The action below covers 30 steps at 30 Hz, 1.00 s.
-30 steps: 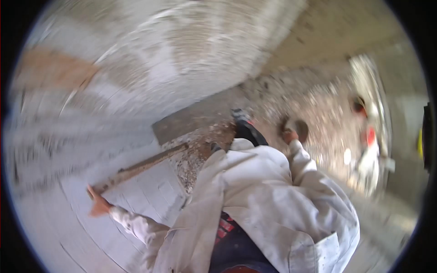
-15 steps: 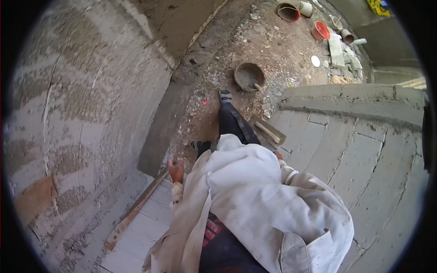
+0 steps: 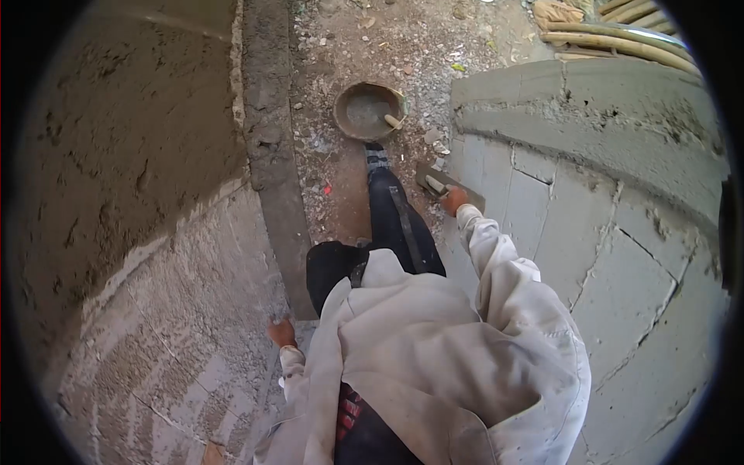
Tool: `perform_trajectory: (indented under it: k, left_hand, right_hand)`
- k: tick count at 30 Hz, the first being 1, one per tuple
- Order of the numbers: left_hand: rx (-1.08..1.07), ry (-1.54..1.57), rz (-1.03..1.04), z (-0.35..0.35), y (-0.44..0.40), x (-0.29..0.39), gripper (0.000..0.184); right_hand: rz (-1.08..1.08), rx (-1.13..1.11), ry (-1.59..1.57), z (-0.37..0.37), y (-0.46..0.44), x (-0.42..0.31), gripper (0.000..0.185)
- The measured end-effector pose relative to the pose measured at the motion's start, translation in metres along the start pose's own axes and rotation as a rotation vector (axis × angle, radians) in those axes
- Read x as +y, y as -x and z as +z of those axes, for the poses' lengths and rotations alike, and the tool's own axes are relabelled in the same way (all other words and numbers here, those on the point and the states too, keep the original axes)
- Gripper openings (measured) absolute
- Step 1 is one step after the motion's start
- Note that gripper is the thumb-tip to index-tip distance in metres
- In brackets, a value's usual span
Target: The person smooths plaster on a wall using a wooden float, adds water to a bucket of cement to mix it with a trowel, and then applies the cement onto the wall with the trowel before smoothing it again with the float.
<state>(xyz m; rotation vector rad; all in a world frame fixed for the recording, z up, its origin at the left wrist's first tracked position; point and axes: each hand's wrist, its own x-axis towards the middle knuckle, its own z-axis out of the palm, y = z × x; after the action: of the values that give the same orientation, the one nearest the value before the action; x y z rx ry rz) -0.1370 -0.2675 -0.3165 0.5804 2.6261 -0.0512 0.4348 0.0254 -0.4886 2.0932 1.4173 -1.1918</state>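
My right hand [image 3: 455, 201] is closed on the handle of a plastering trowel [image 3: 474, 200], whose flat blade lies beside the block surface on the right. My left hand [image 3: 283, 332] is low at the left, close to the rough, partly plastered wall [image 3: 225, 298]. Its fingers look slightly apart, with nothing visible between them. A round mortar pan [image 3: 346, 116] sits on the ground just ahead of my foot, and a short handle [image 3: 393, 122] sticks out over its rim.
Fresh brown plaster [image 3: 147, 116] covers the upper part of the left wall. Grey blockwork [image 3: 573, 225] with a mortar band stands at the right. Gravel and debris [image 3: 418, 54] cover the ground ahead. Bamboo poles [image 3: 620, 43] lie at the top right.
My right hand has moved forward onto the trowel, whose handle was uncovered before. The view has turned, bringing more brown plaster into sight; the red buckets have left it.
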Motion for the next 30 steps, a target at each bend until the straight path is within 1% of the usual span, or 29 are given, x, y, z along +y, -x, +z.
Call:
perform_trajectory:
  k: [1,2,4,5,6,7,9,10,12,13,15,16,17,18,20,21,22,24,25,26,27,28,29,30]
  left_hand:
    - [-0.049,0.052,0.022,-0.015,-0.01,0.048,0.049]
    - [-0.1,0.105,0.041,-0.029,-0.02,0.095,0.051]
    - [-0.194,0.175,0.282,-0.032,-0.063,0.146,0.051]
    - [-0.197,0.23,0.296,-0.038,-0.067,0.186,0.049]
    - [-0.188,0.306,0.309,-0.041,-0.069,0.228,0.046]
    - [-0.213,0.347,0.302,-0.046,-0.071,0.25,0.046]
    - [-0.254,0.454,0.303,-0.03,-0.084,0.288,0.046]
    - [-0.287,0.423,0.29,-0.014,-0.087,0.286,0.046]
    - [-0.339,0.359,0.28,0.008,-0.096,0.275,0.048]
    - [-0.396,0.223,0.357,0.024,-0.108,0.244,0.05]
    - [-0.45,0.23,0.205,0.048,-0.101,0.212,0.044]
    - [-0.492,0.094,0.236,0.056,-0.107,0.181,0.042]
    - [-0.526,-0.041,0.264,0.064,-0.111,0.145,0.039]
    - [-0.547,-0.025,0.194,0.071,-0.111,0.118,0.038]
    - [-0.578,-0.006,0.065,0.079,-0.11,0.072,0.036]
    - [-0.583,0.0,0.004,0.078,-0.108,0.051,0.036]
    - [-0.588,0.016,-0.047,0.074,-0.107,0.041,0.036]
    - [-0.578,0.1,-0.069,0.062,-0.098,0.044,0.037]
    - [-0.534,0.216,-0.001,0.057,-0.091,0.051,0.039]
    - [-0.537,0.232,-0.009,0.048,-0.086,0.054,0.039]
    - [-0.535,0.257,-0.016,0.036,-0.082,0.055,0.039]
    - [-0.527,0.29,-0.021,0.026,-0.075,0.058,0.038]
    - [-0.469,0.296,0.057,0.008,-0.061,0.07,0.039]
    - [-0.39,0.307,0.131,-0.008,-0.048,0.082,0.04]
  right_hand:
    - [0.004,0.013,0.028,0.011,-0.008,0.015,0.037]
    - [0.022,-0.026,0.065,0.014,-0.024,0.02,0.039]
    - [0.096,-0.124,0.139,0.028,-0.029,0.042,0.045]
    - [0.165,-0.127,0.115,0.052,-0.025,0.063,0.046]
    - [0.22,-0.11,0.099,0.075,-0.041,0.083,0.048]
    - [0.273,-0.078,0.079,0.092,-0.054,0.097,0.051]
    - [0.101,0.07,0.164,0.103,-0.062,0.101,0.05]
    - [0.003,0.132,0.211,0.108,-0.066,0.103,0.05]
    - [0.003,0.046,0.345,0.118,-0.09,0.108,0.051]
    - [-0.002,0.001,0.407,0.127,-0.103,0.111,0.052]
    - [0.122,-0.109,0.408,0.147,-0.126,0.118,0.05]
    - [0.176,-0.152,0.409,0.154,-0.14,0.121,0.05]
    - [0.167,-0.173,0.432,0.162,-0.151,0.129,0.05]
    - [0.159,-0.193,0.455,0.172,-0.157,0.133,0.051]
    - [0.247,-0.169,0.427,0.165,-0.152,0.116,0.049]
    - [0.224,-0.154,0.395,0.168,-0.145,0.118,0.048]
    - [0.202,-0.128,0.361,0.167,-0.136,0.12,0.047]
    - [0.303,-0.13,0.254,0.153,-0.101,0.099,0.056]
    - [0.345,-0.084,0.083,0.139,-0.078,0.087,0.066]
    - [0.377,-0.077,0.047,0.12,-0.051,0.067,0.065]
    - [0.372,0.057,-0.019,0.114,-0.021,0.055,0.063]
    - [0.368,0.111,-0.108,0.099,0.004,0.043,0.07]
    - [0.318,0.249,-0.159,0.088,0.027,0.032,0.066]
    - [0.223,0.37,-0.241,0.075,0.045,0.021,0.058]
